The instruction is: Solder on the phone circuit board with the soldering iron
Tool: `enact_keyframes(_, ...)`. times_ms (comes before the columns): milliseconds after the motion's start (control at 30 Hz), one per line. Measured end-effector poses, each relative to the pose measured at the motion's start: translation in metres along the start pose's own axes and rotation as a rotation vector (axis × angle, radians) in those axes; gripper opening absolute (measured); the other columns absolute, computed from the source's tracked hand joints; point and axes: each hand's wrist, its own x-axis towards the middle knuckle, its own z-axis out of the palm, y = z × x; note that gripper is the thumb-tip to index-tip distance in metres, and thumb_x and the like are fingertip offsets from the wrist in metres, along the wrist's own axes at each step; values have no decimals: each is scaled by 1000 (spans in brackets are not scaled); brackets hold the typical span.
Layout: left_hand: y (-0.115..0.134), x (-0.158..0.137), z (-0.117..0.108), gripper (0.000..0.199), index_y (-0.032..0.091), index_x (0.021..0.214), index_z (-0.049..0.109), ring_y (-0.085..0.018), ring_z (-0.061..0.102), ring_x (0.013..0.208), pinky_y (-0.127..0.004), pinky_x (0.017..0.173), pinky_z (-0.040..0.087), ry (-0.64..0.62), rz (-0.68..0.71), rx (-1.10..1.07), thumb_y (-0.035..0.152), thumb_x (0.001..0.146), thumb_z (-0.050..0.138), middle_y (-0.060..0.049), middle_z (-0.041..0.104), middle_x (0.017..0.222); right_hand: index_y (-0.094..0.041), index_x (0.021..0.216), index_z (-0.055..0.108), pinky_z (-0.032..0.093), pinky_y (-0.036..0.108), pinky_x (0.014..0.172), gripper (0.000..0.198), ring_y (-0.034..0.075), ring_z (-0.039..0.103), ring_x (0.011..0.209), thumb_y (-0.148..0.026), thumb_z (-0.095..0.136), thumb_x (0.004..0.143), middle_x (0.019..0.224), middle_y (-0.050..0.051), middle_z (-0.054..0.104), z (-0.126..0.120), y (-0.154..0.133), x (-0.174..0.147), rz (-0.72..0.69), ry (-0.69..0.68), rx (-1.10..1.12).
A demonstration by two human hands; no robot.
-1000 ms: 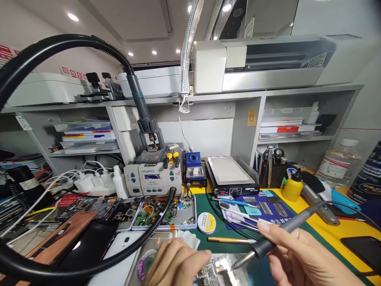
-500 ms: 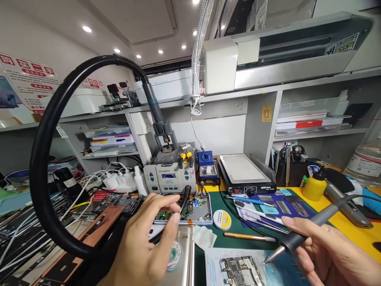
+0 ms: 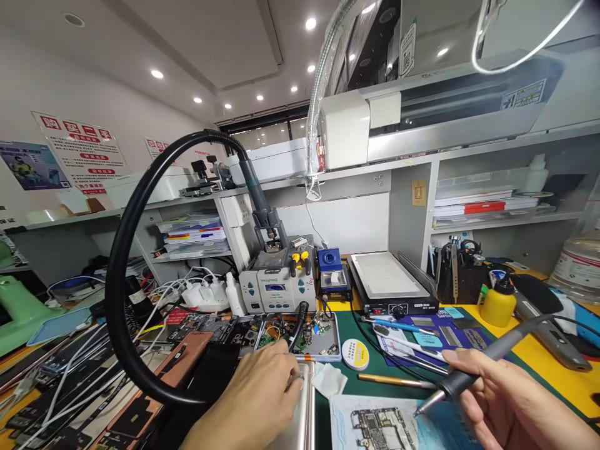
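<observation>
A soldering iron is gripped in the right hand at the near right, the fingers closed round its dark grip and its metal tip angled down to the left, just above the right edge of a circuit board. The board is laid flat on a pale mat at the near middle of the surface. The left hand is seen to the left of the board, its fingers curled loosely over a metal plate; whether anything is pinched in the fingertips cannot be told. Between plate and mat a white wipe is placed, and just beyond it a round tin and a brass-coloured rod. Farther back, a tray of small parts is set, with a thick black hose looped up from it to the left and back to a rework station. To the right of the station a blue unit and a hotplate are lined up, then a yellow bottle on the far right. Phone parts and white cables are spread over the left side.
</observation>
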Motion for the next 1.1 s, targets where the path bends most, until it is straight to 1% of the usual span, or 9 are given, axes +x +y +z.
enact_keyframes(67, 4, 3, 3, 19, 17, 77, 64, -18, 62, 81, -37, 76, 50, -14, -23, 68, 22, 93, 55, -1, 64, 87, -16, 43, 59, 38, 15, 25, 45, 9, 51, 21, -38, 69, 82, 38, 1, 58, -1, 0, 0, -4, -12, -7)
enact_keyframes(133, 6, 6, 6, 19, 14, 81, 64, -16, 64, 82, -36, 77, 53, -28, -41, 128, 26, 95, 59, -1, 66, 90, -16, 44, 58, 39, 15, 25, 46, 9, 53, 23, -38, 69, 83, 39, 0, 58, -3, 1, 0, -15, -32, -11)
enact_keyframes(233, 5, 9, 9, 18, 14, 91, 65, -15, 65, 81, -35, 76, 55, -50, -62, 182, 30, 96, 59, -2, 67, 92, -16, 46, 58, 40, 15, 25, 42, 10, 54, 24, -35, 74, 80, 41, -1, 59, -4, 1, 0, -32, -60, -25)
enact_keyframes(400, -2, 13, 14, 18, 15, 102, 64, -16, 67, 84, -35, 76, 56, -85, -51, 216, 31, 96, 59, -3, 68, 99, -16, 49, 58, 42, 17, 26, 41, 11, 55, 26, -33, 67, 85, 42, -2, 59, -4, 1, 0, -36, -75, -53)
enact_keyframes(733, 5, 20, 0, 20, 15, 104, 65, -19, 67, 93, -40, 84, 55, -143, 102, 274, 32, 95, 60, -4, 68, 103, -18, 51, 54, 41, 18, 28, 39, 10, 53, 29, -33, 64, 86, 43, -2, 59, -3, 0, -1, -95, -98, -105)
enact_keyframes(833, 4, 23, -3, 21, 15, 103, 65, -18, 67, 90, -39, 81, 56, -196, 99, 222, 34, 95, 60, -4, 68, 101, -17, 52, 55, 40, 18, 29, 42, 9, 53, 29, -36, 61, 89, 44, -3, 59, -6, 1, 2, -97, -121, -124)
enact_keyframes(933, 2, 23, -9, 21, 14, 100, 65, -17, 67, 84, -36, 78, 56, -229, 99, 92, 35, 95, 60, -3, 69, 97, -18, 55, 55, 41, 19, 31, 44, 9, 54, 31, -39, 57, 94, 44, -6, 59, -9, 1, 5, -94, -160, -150)
enact_keyframes(1033, 3, 17, -19, 22, 13, 92, 64, -15, 65, 75, -31, 69, 55, -214, 97, -129, 35, 95, 60, 0, 66, 86, -18, 58, 55, 42, 20, 34, 47, 8, 53, 33, -42, 55, 97, 46, -7, 60, -11, 2, 6, -86, -202, -178)
enact_keyframes(1100, 7, 14, -25, 21, 13, 88, 62, -11, 60, 64, -26, 60, 51, -196, 85, -306, 32, 95, 59, 3, 62, 76, -17, 57, 56, 43, 20, 35, 48, 8, 53, 34, -45, 55, 97, 47, -7, 60, -12, 3, 6, -70, -219, -179)
